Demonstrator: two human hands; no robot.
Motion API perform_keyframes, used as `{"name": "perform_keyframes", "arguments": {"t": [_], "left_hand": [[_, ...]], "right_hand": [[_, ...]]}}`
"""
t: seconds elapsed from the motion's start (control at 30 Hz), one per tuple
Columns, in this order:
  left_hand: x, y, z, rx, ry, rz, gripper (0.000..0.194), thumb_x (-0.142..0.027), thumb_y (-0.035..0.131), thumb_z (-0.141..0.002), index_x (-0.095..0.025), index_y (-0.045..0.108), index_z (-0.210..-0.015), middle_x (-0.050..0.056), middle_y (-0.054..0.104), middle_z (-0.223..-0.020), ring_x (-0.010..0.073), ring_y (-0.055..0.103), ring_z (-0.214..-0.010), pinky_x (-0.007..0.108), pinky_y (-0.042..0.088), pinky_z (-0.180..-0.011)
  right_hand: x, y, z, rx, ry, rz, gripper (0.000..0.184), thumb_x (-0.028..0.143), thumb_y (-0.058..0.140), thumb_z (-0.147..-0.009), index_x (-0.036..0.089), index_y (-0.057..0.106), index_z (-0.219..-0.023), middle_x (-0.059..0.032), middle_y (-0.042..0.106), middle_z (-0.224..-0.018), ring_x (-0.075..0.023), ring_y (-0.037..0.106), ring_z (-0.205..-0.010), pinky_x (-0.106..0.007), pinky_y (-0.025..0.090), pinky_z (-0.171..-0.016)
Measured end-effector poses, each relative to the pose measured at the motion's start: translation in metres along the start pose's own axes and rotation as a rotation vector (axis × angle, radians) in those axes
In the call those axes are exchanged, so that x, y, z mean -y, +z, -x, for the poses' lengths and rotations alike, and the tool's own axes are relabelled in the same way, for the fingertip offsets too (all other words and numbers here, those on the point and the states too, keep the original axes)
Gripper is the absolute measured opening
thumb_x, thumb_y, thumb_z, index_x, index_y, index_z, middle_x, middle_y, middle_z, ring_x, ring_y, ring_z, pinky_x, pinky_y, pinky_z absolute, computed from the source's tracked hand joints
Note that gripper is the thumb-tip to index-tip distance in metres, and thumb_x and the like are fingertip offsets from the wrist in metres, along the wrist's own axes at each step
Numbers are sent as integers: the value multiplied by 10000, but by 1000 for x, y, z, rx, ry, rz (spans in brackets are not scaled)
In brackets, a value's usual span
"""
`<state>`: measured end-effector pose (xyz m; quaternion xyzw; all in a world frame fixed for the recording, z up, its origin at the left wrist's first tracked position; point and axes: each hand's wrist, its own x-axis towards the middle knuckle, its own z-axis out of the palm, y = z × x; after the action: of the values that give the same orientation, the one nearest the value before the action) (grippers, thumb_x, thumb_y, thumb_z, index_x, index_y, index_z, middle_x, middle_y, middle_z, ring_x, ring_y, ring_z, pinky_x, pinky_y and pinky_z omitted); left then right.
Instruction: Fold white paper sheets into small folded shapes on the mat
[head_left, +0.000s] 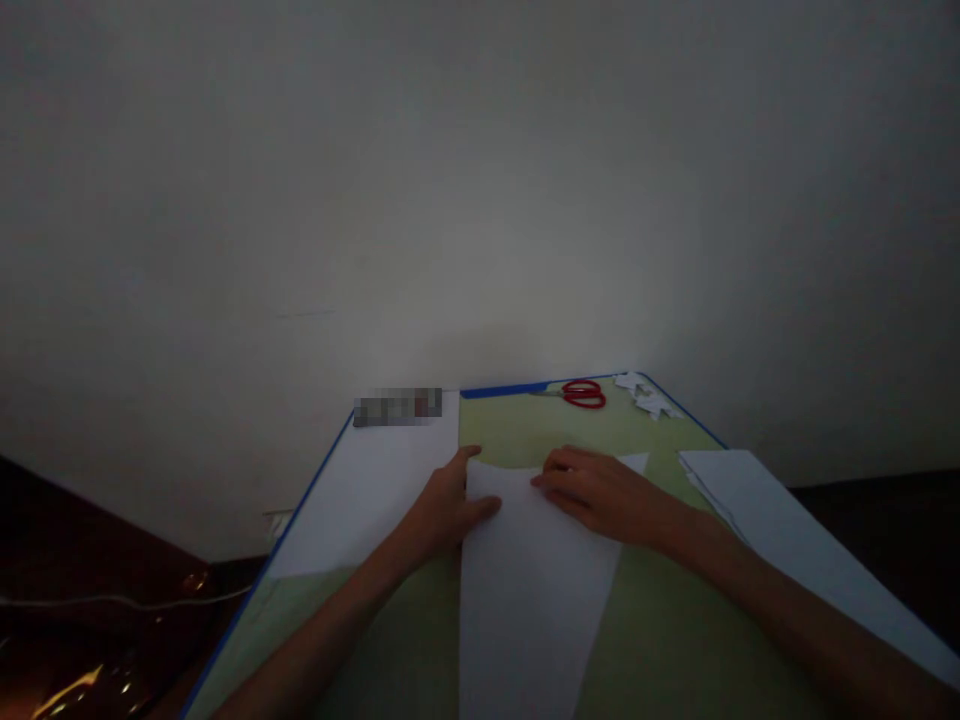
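A white sheet of paper [525,590] lies on the green table top [510,430], folded into a slanted shape. My left hand [442,505] rests at its upper left corner, thumb laid on the paper and a finger stretched along its edge. My right hand [600,490] lies flat on the sheet's upper part, fingers pointing left and pressed down on it. Neither hand has lifted the paper.
A large white sheet [367,490] lies at the left. A stack of white sheets [772,530] lies at the right. Red-handled scissors [583,393] and several paper scraps [649,398] sit at the far edge by the wall. The table has a blue rim.
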<state>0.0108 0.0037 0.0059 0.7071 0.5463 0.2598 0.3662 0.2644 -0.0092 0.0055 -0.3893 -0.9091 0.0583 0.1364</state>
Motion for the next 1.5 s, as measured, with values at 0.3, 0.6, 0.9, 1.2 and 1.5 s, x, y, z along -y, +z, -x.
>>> {"name": "perform_keyframes", "arguments": {"t": [0.3, 0.6, 0.9, 1.2, 1.5], "left_hand": [[8, 1, -1, -54, 31, -92, 755, -293, 739, -751, -178, 473, -1449, 59, 721, -920, 236, 652, -751, 339, 466, -682], [12, 1, -6, -76, 74, -63, 522, -312, 780, -737, -200, 658, -1232, 30, 708, -838, 203, 636, -684, 337, 495, -668], [2, -2, -4, 128, 25, 182, 424, -392, 716, -844, -189, 667, -1214, 81, 744, -1049, 237, 713, -873, 338, 556, -741], [-7, -6, 4, 329, 27, 311, 334, -301, 656, -918, -199, 689, -1235, 76, 747, -1129, 236, 721, -961, 318, 576, -767], [-25, -19, 15, 340, 49, 432, 534, -439, 696, -903, -254, 604, -1396, 101, 711, -1259, 290, 703, -1042, 396, 572, -871]], "right_hand": [[1, 3, 1, 91, -28, -38, 274, 285, 469, -1044, 220, 724, -1123, -71, 652, -970, -203, 631, -850, -354, 510, -774], [-9, 9, 6, 48, -37, -73, 262, 234, 479, -1039, 219, 712, -1157, -76, 633, -990, -201, 620, -873, -357, 535, -793], [-6, 9, 7, 65, 1, -74, 249, 239, 480, -1039, 203, 716, -1112, -77, 608, -996, -203, 612, -882, -366, 530, -813], [-14, 19, 3, -134, 153, -244, 249, 257, 607, -967, 216, 691, -1197, -101, 617, -1147, -243, 596, -1076, -440, 493, -974], [3, -12, 0, -270, 320, -663, 132, 308, 649, -951, 202, 706, -897, -4, 699, -864, -146, 633, -795, -273, 484, -704]]}}
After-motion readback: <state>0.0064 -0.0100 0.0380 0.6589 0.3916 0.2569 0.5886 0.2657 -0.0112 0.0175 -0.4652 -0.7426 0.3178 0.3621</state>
